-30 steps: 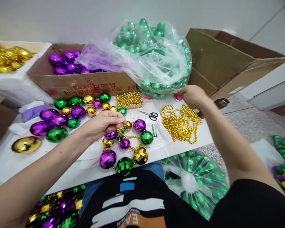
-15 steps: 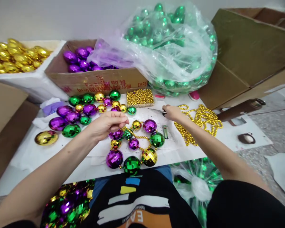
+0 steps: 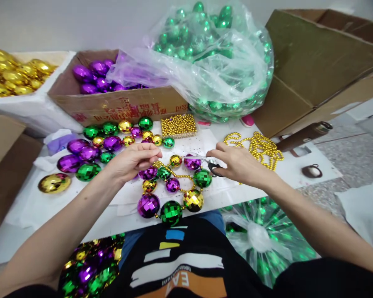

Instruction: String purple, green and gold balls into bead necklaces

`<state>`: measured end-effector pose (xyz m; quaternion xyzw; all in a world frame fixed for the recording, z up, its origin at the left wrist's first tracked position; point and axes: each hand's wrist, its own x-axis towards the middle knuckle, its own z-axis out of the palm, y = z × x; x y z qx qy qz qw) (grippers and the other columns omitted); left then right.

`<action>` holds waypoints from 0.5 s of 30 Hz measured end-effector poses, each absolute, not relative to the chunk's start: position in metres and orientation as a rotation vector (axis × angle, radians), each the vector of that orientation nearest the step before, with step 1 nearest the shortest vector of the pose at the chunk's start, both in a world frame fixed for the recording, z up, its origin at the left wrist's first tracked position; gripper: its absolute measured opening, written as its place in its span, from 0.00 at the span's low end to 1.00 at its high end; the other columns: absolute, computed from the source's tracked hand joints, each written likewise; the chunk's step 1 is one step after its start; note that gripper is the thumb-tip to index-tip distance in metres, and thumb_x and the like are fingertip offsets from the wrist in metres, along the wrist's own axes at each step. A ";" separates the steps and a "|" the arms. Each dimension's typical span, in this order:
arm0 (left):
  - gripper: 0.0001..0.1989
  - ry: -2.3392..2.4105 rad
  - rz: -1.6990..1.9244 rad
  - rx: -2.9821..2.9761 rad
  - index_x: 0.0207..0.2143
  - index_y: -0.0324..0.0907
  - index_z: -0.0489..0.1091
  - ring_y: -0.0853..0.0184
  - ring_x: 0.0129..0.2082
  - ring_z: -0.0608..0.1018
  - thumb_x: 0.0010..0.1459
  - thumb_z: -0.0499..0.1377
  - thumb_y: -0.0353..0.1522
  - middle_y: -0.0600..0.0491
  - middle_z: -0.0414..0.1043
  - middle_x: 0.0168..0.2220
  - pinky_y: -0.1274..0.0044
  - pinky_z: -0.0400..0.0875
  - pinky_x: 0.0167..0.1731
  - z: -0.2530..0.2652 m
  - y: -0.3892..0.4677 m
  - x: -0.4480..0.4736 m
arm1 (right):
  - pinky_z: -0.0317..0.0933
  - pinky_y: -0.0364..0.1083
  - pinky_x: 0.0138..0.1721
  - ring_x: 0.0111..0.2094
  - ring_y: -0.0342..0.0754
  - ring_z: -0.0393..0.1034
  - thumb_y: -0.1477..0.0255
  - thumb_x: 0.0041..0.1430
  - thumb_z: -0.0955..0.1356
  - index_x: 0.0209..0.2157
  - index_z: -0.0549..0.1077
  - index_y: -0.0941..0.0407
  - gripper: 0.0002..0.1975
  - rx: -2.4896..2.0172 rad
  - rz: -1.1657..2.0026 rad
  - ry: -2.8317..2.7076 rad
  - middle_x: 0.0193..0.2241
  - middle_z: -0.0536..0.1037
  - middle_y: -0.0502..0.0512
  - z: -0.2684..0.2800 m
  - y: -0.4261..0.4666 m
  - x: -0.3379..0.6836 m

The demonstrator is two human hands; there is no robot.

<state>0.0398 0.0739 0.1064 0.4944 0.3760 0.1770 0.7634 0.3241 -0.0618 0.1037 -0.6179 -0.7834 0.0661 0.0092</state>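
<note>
My right hand [image 3: 236, 163] has its fingers in the black handles of a pair of scissors [image 3: 215, 168], whose blades point left over a purple ball. My left hand [image 3: 136, 159] is closed in a pinch across from the blade tips; whatever thin thing it holds is too small to make out. Below both hands lies a bead necklace of faceted purple, green and gold balls [image 3: 171, 212], with a strand of small gold beads [image 3: 184, 176] inside its loop. The scissors and my left fingertips are apart.
Loose faceted balls [image 3: 88, 171] lie to the left. Behind are a tray of gold beads [image 3: 178, 125], a carton of purple balls [image 3: 118, 103] and a bag of green ones [image 3: 211, 62]. Gold bead strands [image 3: 261, 149], a brown flask [image 3: 307, 135] and a large carton [image 3: 311, 62] stand right.
My right hand has brought the scissors down and left, closer to my left hand and above the necklace. My left hand stays pinched in nearly the same place. The view has shifted slightly.
</note>
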 end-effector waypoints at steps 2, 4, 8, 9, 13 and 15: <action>0.08 0.817 0.389 1.081 0.25 0.34 0.77 0.82 0.13 0.57 0.45 0.70 0.31 0.54 0.67 0.18 0.86 0.41 0.13 0.108 0.072 0.039 | 0.45 0.44 0.29 0.33 0.47 0.66 0.67 0.62 0.67 0.49 0.72 0.53 0.14 -1.932 0.160 -2.483 0.41 0.73 0.57 0.097 -0.055 0.314; 0.08 0.818 0.396 1.087 0.25 0.34 0.77 0.82 0.13 0.57 0.45 0.70 0.31 0.54 0.66 0.18 0.86 0.40 0.13 0.109 0.071 0.038 | 0.44 0.44 0.29 0.32 0.46 0.66 0.68 0.64 0.65 0.50 0.72 0.53 0.14 -1.950 0.137 -2.471 0.42 0.74 0.57 0.088 -0.047 0.307; 0.10 0.830 0.414 1.078 0.25 0.35 0.76 0.82 0.13 0.56 0.44 0.71 0.32 0.55 0.66 0.18 0.85 0.40 0.14 0.109 0.072 0.036 | 0.44 0.46 0.29 0.35 0.49 0.69 0.69 0.66 0.63 0.51 0.72 0.53 0.15 -2.080 0.088 -2.271 0.45 0.76 0.58 0.074 -0.034 0.311; 0.09 0.833 0.424 1.072 0.25 0.35 0.76 0.82 0.13 0.56 0.45 0.71 0.32 0.55 0.66 0.18 0.85 0.40 0.14 0.109 0.073 0.036 | 0.45 0.46 0.29 0.37 0.50 0.70 0.68 0.66 0.62 0.52 0.72 0.53 0.15 -2.136 0.066 -2.186 0.45 0.76 0.58 0.070 -0.031 0.316; 0.09 0.832 0.508 1.071 0.27 0.36 0.76 0.81 0.14 0.56 0.47 0.70 0.33 0.54 0.69 0.21 0.84 0.41 0.14 0.107 0.073 0.030 | 0.47 0.47 0.30 0.43 0.54 0.70 0.64 0.66 0.63 0.50 0.74 0.54 0.16 -2.393 0.044 -1.889 0.47 0.78 0.59 0.046 -0.027 0.350; 0.10 0.828 0.569 1.109 0.29 0.37 0.76 0.81 0.15 0.57 0.49 0.70 0.34 0.53 0.72 0.24 0.84 0.42 0.14 0.107 0.071 0.026 | 0.48 0.47 0.31 0.48 0.57 0.68 0.63 0.65 0.64 0.46 0.76 0.54 0.15 -2.452 0.124 -1.908 0.45 0.79 0.60 0.029 -0.026 0.366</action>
